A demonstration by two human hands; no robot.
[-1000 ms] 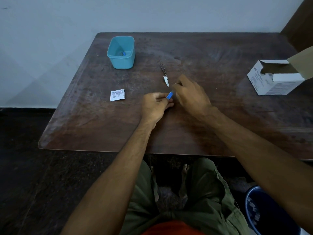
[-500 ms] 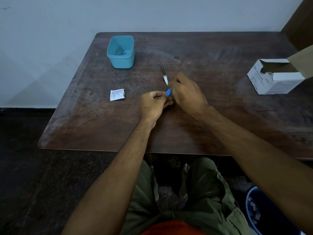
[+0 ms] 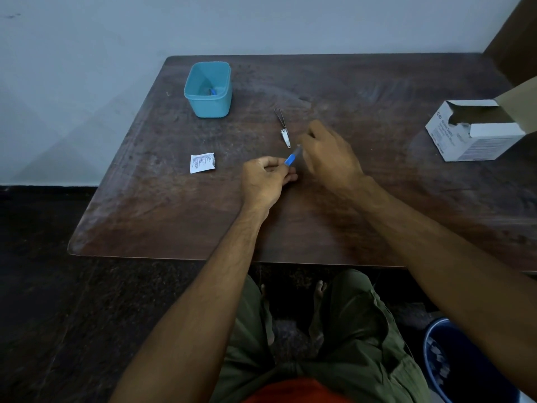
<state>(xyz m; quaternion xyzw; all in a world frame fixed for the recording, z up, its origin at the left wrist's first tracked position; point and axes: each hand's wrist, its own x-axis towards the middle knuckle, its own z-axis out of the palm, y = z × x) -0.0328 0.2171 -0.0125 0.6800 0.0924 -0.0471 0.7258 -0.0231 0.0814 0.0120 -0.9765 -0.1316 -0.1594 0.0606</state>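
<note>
My left hand [image 3: 266, 181] pinches the blue end of a small blue-and-clear needle-like piece [image 3: 292, 157] just above the middle of the brown table [image 3: 162, 210]. My right hand [image 3: 328, 154] holds the clear far end of the same piece with curled fingers. What lies under my right palm is hidden. A metal nail clipper [image 3: 284, 131] with its lever raised lies on the table just beyond my hands.
A teal plastic tub [image 3: 208, 90] with a small blue item inside stands at the back left. A small white sachet [image 3: 202, 162] lies left of my hands. An open white cardboard box [image 3: 476, 132] sits at the right edge. A blue bin [image 3: 465, 365] stands on the floor by my right knee.
My right hand has drawn back toward the right, and the clear part of the blue piece now shows between the two hands. The left hand has hardly moved.
</note>
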